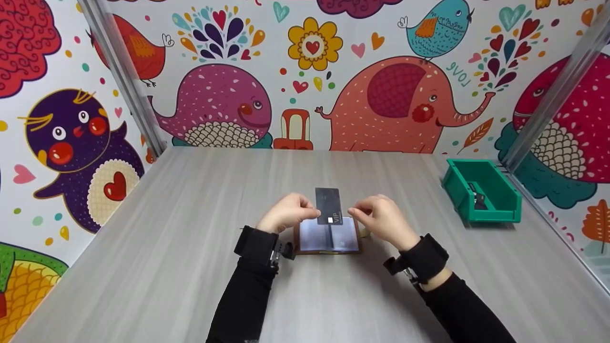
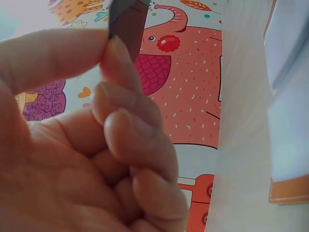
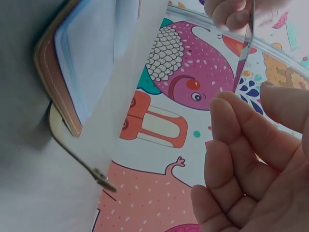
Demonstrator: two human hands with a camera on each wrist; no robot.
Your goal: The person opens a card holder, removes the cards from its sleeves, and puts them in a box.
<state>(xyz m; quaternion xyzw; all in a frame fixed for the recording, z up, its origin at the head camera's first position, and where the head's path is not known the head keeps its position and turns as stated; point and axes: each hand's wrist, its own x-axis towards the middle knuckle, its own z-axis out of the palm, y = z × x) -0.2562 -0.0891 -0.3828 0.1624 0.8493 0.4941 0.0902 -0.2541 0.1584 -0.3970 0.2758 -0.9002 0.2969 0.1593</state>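
Observation:
My left hand (image 1: 288,213) pinches a black card (image 1: 329,199) marked VIP between thumb and forefinger, by its lower left edge. The card is held up over an open brown card holder (image 1: 297,243) with clear plastic sleeves, which lies on the table. To the card's right is my right hand (image 1: 381,220), its fingers loosely bent and holding nothing. In the right wrist view its thumb and forefinger stand apart, and the card (image 3: 245,58) shows edge-on beyond them. A strap (image 3: 72,152) with a metal snap sticks out from the holder's side.
A green plastic bin (image 1: 493,216) stands at the right of the grey table (image 1: 190,214), with some dark cards (image 1: 478,197) inside. Walls printed with cartoon animals close off the back and both sides, with metal posts (image 1: 128,81) at the corners.

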